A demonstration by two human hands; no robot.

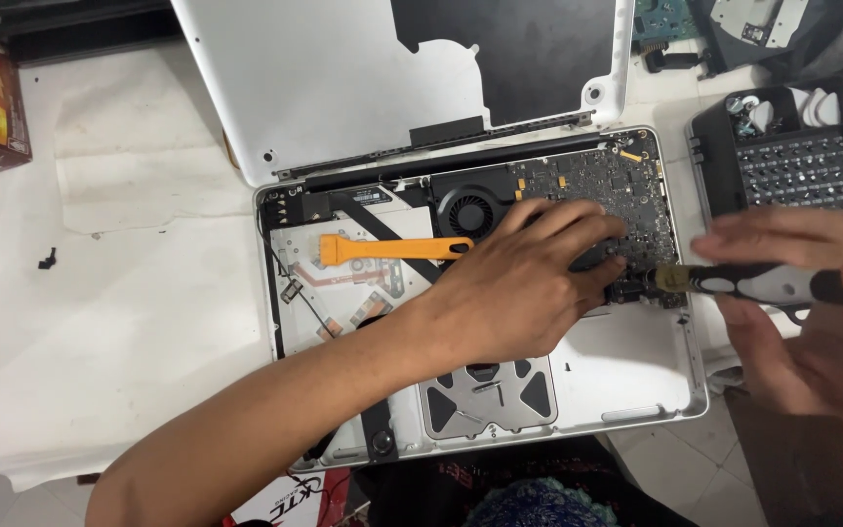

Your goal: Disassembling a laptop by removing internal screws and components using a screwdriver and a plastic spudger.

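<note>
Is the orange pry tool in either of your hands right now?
No. The orange pry tool lies loose inside the opened laptop; the left hand presses the board and the right hand holds a screwdriver.

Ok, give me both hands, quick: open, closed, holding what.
Left hand: open, fingers spread flat on the dark circuit board, holding nothing.
Right hand: closed around a black-handled screwdriver, tip at the board.

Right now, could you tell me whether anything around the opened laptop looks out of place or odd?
An orange pry tool lies loose inside the open laptop chassis, slanting across the bay beside the fan. A small black fragment sits alone on the white paper to the left. Nothing looks spilled or visibly broken.
</note>
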